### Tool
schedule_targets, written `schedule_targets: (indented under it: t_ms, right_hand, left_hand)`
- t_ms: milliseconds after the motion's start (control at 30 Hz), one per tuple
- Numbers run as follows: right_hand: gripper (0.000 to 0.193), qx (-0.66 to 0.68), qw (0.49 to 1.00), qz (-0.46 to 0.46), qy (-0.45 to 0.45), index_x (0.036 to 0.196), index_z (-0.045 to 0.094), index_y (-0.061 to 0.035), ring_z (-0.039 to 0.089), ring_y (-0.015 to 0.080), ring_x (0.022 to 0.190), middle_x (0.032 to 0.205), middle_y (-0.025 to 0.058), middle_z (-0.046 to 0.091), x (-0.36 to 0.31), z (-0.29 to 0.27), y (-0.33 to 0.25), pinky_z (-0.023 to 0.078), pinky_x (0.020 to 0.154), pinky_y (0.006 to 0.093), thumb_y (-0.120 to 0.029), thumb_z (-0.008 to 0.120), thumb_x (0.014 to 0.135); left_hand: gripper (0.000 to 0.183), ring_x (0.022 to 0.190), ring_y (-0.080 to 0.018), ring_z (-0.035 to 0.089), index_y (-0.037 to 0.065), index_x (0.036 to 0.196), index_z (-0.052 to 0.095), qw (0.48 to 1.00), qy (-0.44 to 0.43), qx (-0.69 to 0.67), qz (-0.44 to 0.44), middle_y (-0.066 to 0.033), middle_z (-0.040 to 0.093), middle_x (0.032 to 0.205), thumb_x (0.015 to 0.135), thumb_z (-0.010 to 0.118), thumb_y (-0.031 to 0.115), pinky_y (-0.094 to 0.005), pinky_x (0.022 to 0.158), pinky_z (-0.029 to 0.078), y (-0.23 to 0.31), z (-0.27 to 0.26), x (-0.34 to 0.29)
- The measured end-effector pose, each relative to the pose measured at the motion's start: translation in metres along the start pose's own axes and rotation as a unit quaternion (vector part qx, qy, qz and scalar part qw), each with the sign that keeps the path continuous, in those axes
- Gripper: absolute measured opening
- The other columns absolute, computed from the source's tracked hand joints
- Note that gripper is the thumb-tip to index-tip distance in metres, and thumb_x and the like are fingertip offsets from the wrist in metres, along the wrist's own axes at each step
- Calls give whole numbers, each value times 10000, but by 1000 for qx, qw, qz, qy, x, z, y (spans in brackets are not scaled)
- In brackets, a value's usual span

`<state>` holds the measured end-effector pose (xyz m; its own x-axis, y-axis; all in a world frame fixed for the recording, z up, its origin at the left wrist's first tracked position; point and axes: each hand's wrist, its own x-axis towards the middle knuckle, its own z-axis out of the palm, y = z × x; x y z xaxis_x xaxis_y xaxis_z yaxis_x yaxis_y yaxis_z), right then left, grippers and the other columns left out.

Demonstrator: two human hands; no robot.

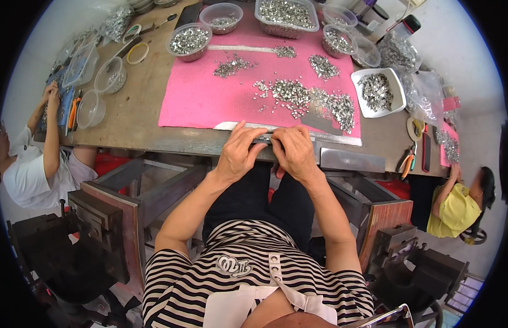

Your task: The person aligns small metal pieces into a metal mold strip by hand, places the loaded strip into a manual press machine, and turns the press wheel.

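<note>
A small metal piece (263, 139) sits between the fingertips at the table's near edge, just off the near edge of the pink mat; its full shape is hidden. The left hand (240, 147) and right hand (295, 153) each have thumb and forefinger pinched nearly closed on it, from opposite sides, with almost no gap to see.

It looks light and stiff, probably smooth enough to slip or spring away, and unlikely to break, though a thin part might bend. Its ends seem the best hold, taken with the pads of thumb and forefinger and little pressure.

Beneath the hands, a metal bar (183, 143) runs along the table's near edge; a flat metal strip (352, 160) lies along that edge to the right. On the pink mat (191, 98), a broad pile of metal bits (289, 94) spreads towards its near right corner. Beside the mat's right edge stands a white bowl (398, 101) of bits, and clear tubs line its far edge.

Farther right on the table (139, 87), pliers (409, 165) lie by the near edge. Other people sit at its left and right ends.
</note>
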<state>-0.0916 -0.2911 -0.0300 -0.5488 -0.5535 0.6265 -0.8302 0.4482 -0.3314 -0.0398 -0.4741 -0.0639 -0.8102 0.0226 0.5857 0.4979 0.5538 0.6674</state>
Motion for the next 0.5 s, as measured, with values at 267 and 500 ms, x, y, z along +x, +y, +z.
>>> schedule_targets:
  t_ms: [267,500]
  right_hand:
    - [175,47,998,9,-35,938,642,-54,660,243,805,886,53,689,0,-5,14,471,812,386,4,746,809]
    - [155,49,997,41,-41,942,674,-51,668,251,843,901,60,698,6,-6,8,465,816,376,-4,746,813]
  left_hand:
    - [314,994,-318,698,10,1129,613,999,-3,-42,-2,-121,729,1081,853,764,2,-554,1088,458,-7,1,1]
    - [306,976,-318,702,10,1127,615,999,2,-40,0,-120,731,1089,859,763,10,-549,1089,460,-9,1,0]
